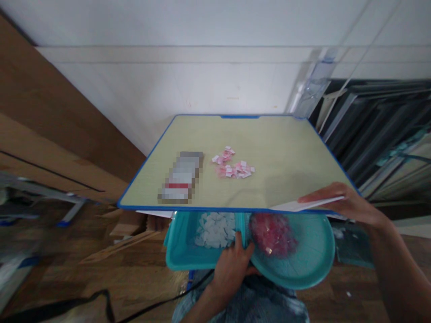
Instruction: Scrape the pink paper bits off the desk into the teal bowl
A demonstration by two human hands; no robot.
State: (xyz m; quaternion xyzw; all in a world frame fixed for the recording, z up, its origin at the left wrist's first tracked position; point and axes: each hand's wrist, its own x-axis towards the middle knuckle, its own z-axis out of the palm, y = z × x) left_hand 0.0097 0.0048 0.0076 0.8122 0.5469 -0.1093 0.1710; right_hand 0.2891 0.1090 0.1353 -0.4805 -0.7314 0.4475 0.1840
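Note:
My right hand (348, 205) pinches a thin white flat sheet (303, 204) at the front right edge of a pale table with a blue rim (286, 148). My left hand (232, 262) is closed at the adjoining rims of a rectangular teal basket (183, 262) and a round teal tray (313, 264), over my lap. Several small white pieces (215, 229) lie in the basket. A heap of shiny pink-red pieces (272, 235) lies in the tray. On the tabletop are small pink pieces with white tabs (235, 169), in two loose clusters.
A blurred-out rectangular object (182, 177), perhaps a phone, lies on the table's left. Behind stands a white wall (202, 80). Brown cardboard (60, 107) rises at left; dark stacked panels (380, 116) stand at right. A black cable (161, 303) crosses near my left forearm.

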